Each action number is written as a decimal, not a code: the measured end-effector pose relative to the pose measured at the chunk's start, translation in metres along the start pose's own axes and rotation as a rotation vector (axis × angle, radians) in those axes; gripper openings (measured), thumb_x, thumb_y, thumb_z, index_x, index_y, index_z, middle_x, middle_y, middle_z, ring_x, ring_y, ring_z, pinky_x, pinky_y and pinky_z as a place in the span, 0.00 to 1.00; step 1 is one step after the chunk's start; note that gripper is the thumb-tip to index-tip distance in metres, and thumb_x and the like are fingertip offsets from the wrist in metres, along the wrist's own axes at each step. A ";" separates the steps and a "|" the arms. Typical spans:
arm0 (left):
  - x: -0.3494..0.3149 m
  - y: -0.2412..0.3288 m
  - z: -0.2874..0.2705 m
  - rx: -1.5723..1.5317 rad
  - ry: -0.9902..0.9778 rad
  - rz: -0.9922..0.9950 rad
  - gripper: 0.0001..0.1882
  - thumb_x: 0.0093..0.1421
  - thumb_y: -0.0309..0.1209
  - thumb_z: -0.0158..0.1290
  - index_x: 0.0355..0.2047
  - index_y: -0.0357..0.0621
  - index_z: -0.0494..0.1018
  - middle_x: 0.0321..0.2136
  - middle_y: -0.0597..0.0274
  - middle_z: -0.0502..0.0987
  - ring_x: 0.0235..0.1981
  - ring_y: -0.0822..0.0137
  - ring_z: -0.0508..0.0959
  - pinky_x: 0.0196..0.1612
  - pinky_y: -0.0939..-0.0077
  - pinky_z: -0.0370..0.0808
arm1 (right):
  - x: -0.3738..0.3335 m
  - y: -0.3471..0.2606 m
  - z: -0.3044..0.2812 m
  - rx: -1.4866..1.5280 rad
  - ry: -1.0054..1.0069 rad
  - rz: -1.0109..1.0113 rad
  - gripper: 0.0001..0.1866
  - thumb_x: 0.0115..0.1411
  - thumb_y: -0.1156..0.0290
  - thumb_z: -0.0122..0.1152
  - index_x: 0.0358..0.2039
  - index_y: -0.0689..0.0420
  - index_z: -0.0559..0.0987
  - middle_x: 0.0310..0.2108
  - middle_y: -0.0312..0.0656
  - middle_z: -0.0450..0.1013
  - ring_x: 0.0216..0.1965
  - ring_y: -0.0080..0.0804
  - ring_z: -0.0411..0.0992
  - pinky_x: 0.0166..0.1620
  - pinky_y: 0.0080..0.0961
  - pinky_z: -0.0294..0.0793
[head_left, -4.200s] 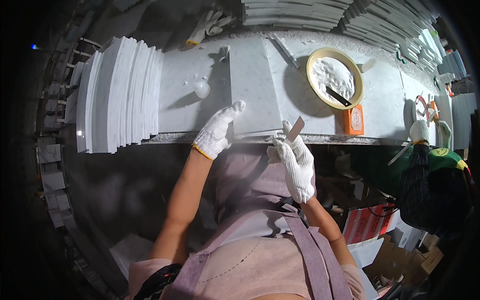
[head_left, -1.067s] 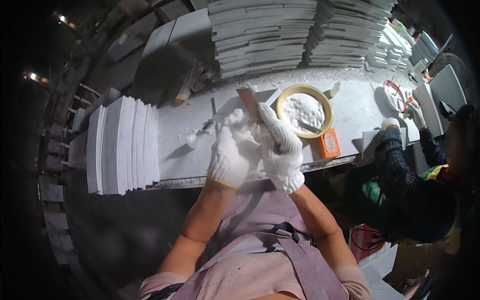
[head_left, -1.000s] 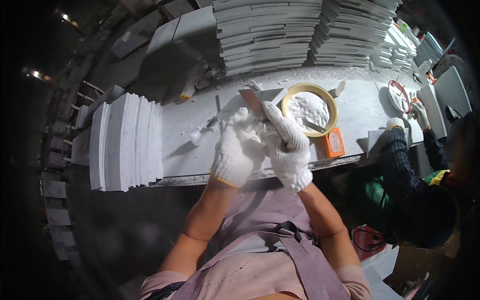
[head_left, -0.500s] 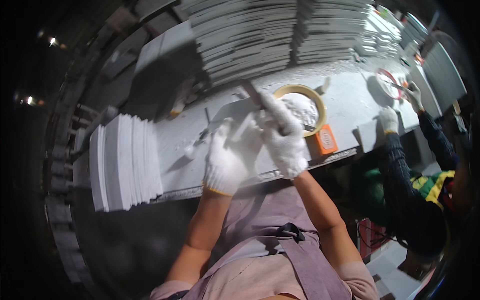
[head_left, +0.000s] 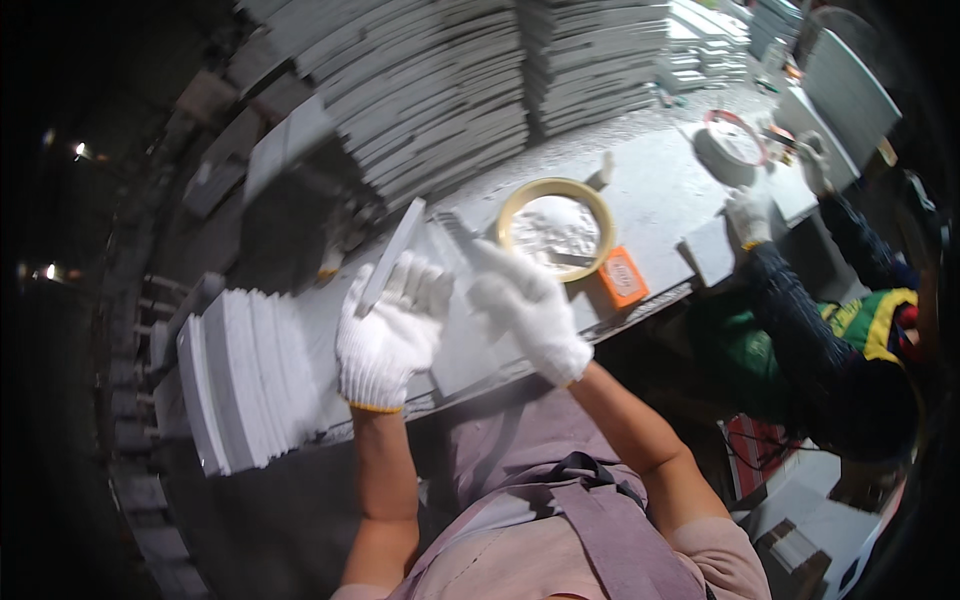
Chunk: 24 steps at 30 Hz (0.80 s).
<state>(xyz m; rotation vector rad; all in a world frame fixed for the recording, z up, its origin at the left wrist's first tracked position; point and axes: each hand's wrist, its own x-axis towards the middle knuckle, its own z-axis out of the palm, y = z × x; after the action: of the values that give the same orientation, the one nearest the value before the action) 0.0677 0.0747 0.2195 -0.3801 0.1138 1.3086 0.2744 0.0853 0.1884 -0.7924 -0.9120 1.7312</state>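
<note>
My left hand (head_left: 393, 335), in a white knitted glove, holds a narrow pale grey slab (head_left: 392, 258) edge-on, upright and tilted, between thumb and curled fingers. My right hand (head_left: 530, 318), gloved the same way, is smeared by motion just to its right. From its forefinger a blurred flat blade (head_left: 458, 231), apparently a scraper, points up and left; its handle is hidden in the hand. Right of that hand stands a yellow-rimmed bowl (head_left: 606, 222) of white paste, with another blade (head_left: 570, 258) lying in it. An orange box (head_left: 624, 277) sits against the bowl.
A row of white slabs (head_left: 245, 370) stands on edge at the table's left end. Tall stacks of slabs (head_left: 430, 90) rise along the back. At right, a co-worker's gloved hands (head_left: 750, 215) are near a red-rimmed bowl (head_left: 735, 137).
My hands have moved apart: the left went left with the slab, the right swung its blade leftward. The view has shifted, so the bowl and slabs sit elsewhere in it.
</note>
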 end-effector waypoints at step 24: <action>0.001 0.066 0.007 0.524 -0.085 0.043 0.24 0.74 0.45 0.46 0.59 0.41 0.75 0.55 0.53 0.79 0.51 0.57 0.80 0.57 0.61 0.78 | 0.159 0.029 0.065 0.168 -0.248 -0.058 0.18 0.72 0.53 0.60 0.44 0.57 0.75 0.34 0.33 0.75 0.35 0.20 0.74 0.41 0.20 0.74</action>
<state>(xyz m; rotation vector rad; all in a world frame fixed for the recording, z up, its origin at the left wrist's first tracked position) 0.0044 0.0912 0.2119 0.1247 0.3845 1.2810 0.1591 0.2158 0.1814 -0.4438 -0.9288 1.8539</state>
